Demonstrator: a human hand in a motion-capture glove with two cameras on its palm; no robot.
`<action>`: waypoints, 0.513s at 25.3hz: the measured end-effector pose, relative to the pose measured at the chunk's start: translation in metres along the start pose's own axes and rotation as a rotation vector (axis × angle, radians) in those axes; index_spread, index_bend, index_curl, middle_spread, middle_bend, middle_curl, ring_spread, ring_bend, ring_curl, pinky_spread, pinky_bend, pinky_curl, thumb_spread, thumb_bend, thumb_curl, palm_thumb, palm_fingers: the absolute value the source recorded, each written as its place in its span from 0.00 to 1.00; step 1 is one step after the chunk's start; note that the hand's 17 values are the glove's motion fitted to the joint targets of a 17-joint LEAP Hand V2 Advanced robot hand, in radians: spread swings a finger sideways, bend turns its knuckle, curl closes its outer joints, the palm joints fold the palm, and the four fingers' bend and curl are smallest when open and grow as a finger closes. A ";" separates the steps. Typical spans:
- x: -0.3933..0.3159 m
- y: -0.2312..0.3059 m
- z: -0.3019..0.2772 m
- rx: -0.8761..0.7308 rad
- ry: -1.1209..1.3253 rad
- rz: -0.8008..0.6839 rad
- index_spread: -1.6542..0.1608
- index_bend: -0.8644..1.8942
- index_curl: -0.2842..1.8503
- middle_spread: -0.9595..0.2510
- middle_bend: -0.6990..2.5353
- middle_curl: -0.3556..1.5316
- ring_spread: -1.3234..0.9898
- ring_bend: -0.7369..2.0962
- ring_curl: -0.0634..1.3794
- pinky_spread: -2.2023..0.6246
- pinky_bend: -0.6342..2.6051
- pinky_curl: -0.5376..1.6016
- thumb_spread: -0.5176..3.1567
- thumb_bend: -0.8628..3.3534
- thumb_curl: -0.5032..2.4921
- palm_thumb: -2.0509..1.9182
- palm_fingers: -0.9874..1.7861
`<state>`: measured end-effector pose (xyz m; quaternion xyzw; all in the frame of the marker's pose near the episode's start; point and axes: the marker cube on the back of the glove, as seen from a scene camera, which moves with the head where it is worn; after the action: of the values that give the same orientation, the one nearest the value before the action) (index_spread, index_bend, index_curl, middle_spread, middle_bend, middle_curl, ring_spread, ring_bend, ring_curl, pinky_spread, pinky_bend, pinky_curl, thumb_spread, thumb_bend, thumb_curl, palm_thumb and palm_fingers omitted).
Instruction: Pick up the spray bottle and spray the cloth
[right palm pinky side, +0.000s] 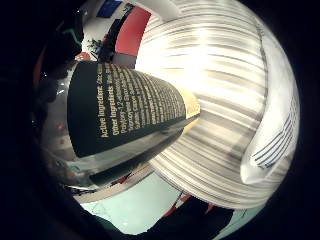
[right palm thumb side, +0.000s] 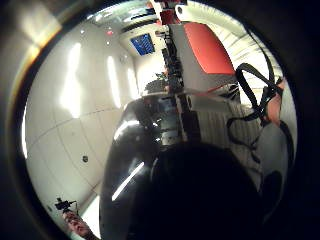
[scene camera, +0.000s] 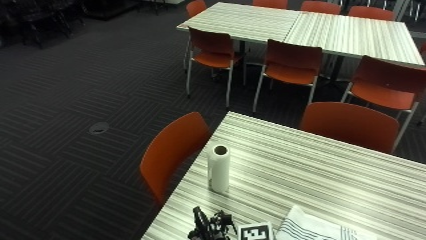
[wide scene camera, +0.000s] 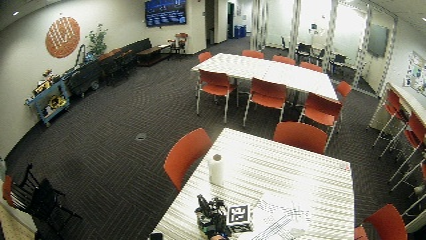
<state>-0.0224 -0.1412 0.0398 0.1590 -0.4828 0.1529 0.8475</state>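
The spray bottle (right palm pinky side: 125, 107) has a black label with pale print and lies close along my palm; it also fills the thumb side view as a dark glossy body (right palm thumb side: 135, 170). My gloved right hand (scene camera: 212, 226) is low over the striped table's near edge and grips the bottle, with a gloved digit (right palm thumb side: 200, 195) curled across it. The bottle itself is hard to make out in the outside views. The white cloth (scene camera: 319, 231) with dark stripes lies flat on the table just right of the hand and also shows as the cloth (right palm pinky side: 272, 145) beyond the bottle's end.
A white paper towel roll (scene camera: 218, 168) stands upright on the striped table (scene camera: 319, 170), beyond the hand. An orange chair (scene camera: 174, 150) sits at the table's left side and another (scene camera: 349, 125) at its far side. More tables and chairs stand farther back.
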 end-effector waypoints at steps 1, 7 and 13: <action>0.011 -0.004 0.002 -0.010 0.013 -0.002 0.84 0.50 0.41 0.72 0.34 0.48 0.50 0.35 0.37 0.79 0.23 0.33 0.29 0.20 0.43 0.78 0.71; 0.031 -0.004 0.003 -0.007 0.027 0.000 0.84 0.50 0.41 0.72 0.34 0.48 0.50 0.35 0.37 0.79 0.23 0.33 0.29 0.20 0.43 0.78 0.71; 0.029 0.003 0.010 -0.030 0.049 0.012 0.84 0.50 0.41 0.71 0.33 0.48 0.50 0.36 0.37 0.79 0.23 0.33 0.30 0.20 0.43 0.78 0.70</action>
<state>-0.0175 -0.1399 0.0702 0.1394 -0.4650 0.1545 0.8605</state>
